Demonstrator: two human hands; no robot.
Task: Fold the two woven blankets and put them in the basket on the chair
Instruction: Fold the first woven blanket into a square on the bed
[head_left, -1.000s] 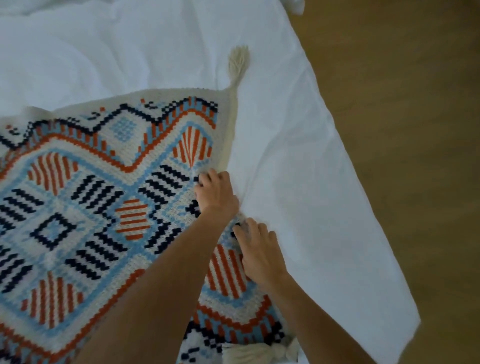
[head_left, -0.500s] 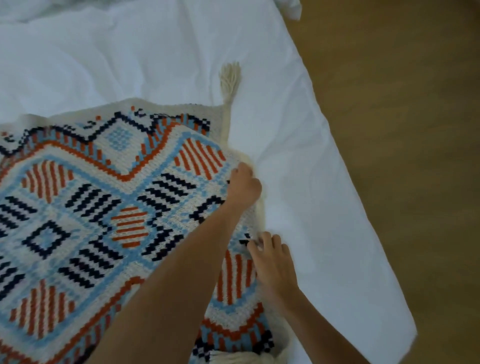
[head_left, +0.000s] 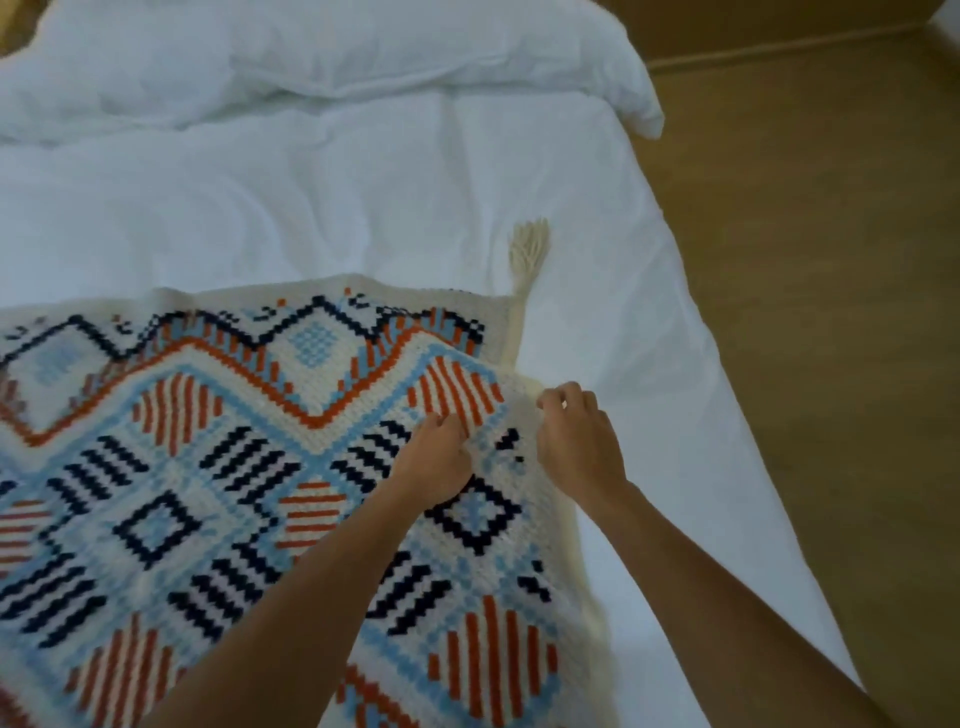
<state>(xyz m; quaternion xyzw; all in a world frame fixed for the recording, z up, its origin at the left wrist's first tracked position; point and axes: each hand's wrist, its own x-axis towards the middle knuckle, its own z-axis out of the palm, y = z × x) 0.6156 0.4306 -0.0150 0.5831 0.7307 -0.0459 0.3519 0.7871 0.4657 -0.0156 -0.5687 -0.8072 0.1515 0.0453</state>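
A woven blanket (head_left: 218, 499) with a cream ground and orange, navy and light-blue diamonds lies spread on a white bed, filling the lower left of the head view. A cream tassel (head_left: 527, 254) sticks out from its far right corner. My left hand (head_left: 434, 460) pinches the fabric a little in from the right edge. My right hand (head_left: 579, 441) grips the cream right edge just beside it. Only one blanket shows. No basket or chair is in view.
The white duvet (head_left: 363, 171) covers the bed, bunched into a thick fold along the far side. The bed's right edge runs diagonally from top middle to lower right. Beyond it is bare wooden floor (head_left: 810, 322).
My view has tilted up, showing more of the bed. Both hands have moved up along the blanket's right edge and closer together, and a layer of the blanket now lies over the far border.
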